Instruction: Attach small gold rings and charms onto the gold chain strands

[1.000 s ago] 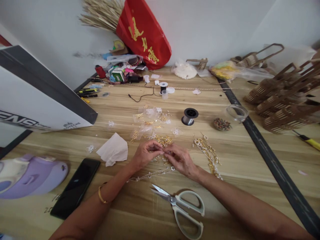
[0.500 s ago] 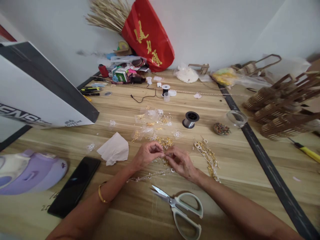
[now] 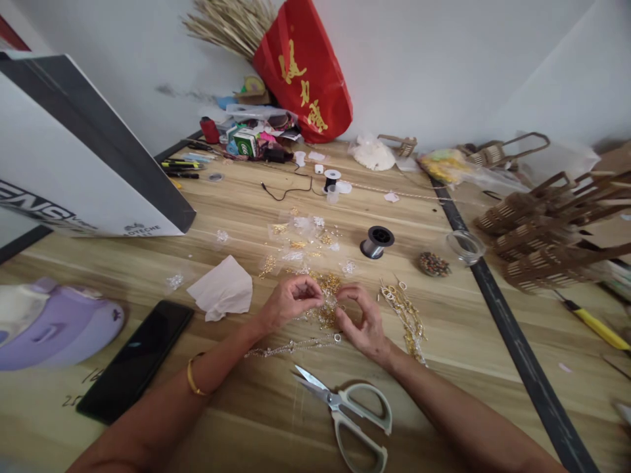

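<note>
Thumb and fingers of my left hand (image 3: 292,301) are pinched together at the left edge of a pile of gold and silver beads (image 3: 329,303); whatever sits in the pinch is too small to name. On the pile's right side, my right hand (image 3: 363,323) has its thumb and index finger apart, with nothing visible between them. A silver beaded chain (image 3: 290,346) lies just below my hands. To the right rests a bundle of gold and silver chains (image 3: 407,315) with rings at one end. Scissors (image 3: 340,404) with pale handles lie partly open in front.
Beyond the beads are small plastic bags (image 3: 298,244) of findings and a wire spool (image 3: 377,242). A bead heap (image 3: 434,264) and a glass jar (image 3: 466,247) stand right. At left are a cloth (image 3: 223,289), a phone (image 3: 135,361) and a large box (image 3: 93,151).
My right hand has parted from my left, and its thumb and index finger have spread. My left hand keeps its pinch. The view has shifted slightly.
</note>
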Tool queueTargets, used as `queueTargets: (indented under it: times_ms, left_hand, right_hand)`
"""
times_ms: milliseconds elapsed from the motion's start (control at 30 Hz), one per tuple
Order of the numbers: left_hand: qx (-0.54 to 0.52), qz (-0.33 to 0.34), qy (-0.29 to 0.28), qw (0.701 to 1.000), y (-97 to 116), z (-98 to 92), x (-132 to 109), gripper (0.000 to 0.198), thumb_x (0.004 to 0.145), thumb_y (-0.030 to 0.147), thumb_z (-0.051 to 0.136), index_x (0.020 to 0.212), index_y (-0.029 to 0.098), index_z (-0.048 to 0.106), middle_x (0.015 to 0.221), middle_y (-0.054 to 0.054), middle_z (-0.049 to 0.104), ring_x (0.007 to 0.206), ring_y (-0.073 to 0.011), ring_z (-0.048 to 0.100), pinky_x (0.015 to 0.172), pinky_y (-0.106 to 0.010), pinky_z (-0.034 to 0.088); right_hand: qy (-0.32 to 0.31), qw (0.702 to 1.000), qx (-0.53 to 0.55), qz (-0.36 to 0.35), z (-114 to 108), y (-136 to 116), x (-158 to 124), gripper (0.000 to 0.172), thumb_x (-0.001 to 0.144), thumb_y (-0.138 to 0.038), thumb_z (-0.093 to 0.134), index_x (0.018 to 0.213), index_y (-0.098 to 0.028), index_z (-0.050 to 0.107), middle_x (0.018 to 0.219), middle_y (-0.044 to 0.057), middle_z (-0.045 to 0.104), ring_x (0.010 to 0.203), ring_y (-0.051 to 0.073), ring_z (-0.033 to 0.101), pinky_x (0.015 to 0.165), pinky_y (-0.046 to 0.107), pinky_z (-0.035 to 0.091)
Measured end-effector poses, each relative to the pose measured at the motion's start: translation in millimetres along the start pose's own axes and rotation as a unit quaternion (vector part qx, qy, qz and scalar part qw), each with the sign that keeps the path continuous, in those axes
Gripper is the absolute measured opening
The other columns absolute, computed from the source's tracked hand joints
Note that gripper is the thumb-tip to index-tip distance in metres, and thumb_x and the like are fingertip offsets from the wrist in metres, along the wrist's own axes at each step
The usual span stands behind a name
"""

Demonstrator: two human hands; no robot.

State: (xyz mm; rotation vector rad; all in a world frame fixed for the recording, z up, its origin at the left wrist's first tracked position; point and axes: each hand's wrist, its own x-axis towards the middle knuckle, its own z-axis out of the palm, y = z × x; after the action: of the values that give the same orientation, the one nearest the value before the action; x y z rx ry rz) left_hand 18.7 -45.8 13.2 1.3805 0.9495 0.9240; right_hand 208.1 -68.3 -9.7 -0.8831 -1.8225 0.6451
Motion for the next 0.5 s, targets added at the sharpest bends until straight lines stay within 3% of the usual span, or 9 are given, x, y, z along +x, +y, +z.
queueTargets:
  times_ms: [100, 233, 500]
  left_hand:
    - [0.012, 0.003, -0.005, 1.0, -1.4, 1.2, -0.4, 0.013, 0.068, 0.015, 0.071, 0.075, 0.012, 0.061, 0.072, -0.002, 0.065, 0.066, -0.0097, 0.06, 0.066, -0.022, 0.049]
    - [0.037, 0.006, -0.008, 0.999, -2.4, 2.2, -0.5, 0.01, 0.069, 0.012, 0.069, 0.074, 0.012, 0.061, 0.072, -0.002, 0.064, 0.067, -0.0105, 0.061, 0.067, -0.023, 0.049]
    - [0.068, 0.011, 0.0, 0.998, -6.6, 3.3, -0.7, 0.009, 0.07, 0.014, 0.067, 0.077, 0.012, 0.061, 0.074, -0.002, 0.065, 0.07, -0.0111, 0.062, 0.069, -0.023, 0.051]
  right_hand:
    - [-0.026, 0.999, -0.015, -0.019, 2.7, 3.5, -0.8, 0.019, 0.083, -0.018, 0.059, 0.101, -0.02, 0.057, 0.097, 0.009, 0.061, 0.092, 0.021, 0.057, 0.08, 0.038, 0.048]
    - [-0.052, 0.998, -0.016, -0.02, 4.5, 6.9, -1.4, 0.011, 0.086, -0.017, 0.057, 0.096, -0.021, 0.061, 0.087, 0.006, 0.064, 0.083, 0.019, 0.059, 0.073, 0.034, 0.05]
    - [-0.054, 0.998, -0.022, 0.0, 4.4, 9.8, -3.7, 0.013, 0.087, -0.02, 0.057, 0.099, -0.021, 0.063, 0.088, 0.006, 0.065, 0.082, 0.018, 0.06, 0.072, 0.032, 0.051]
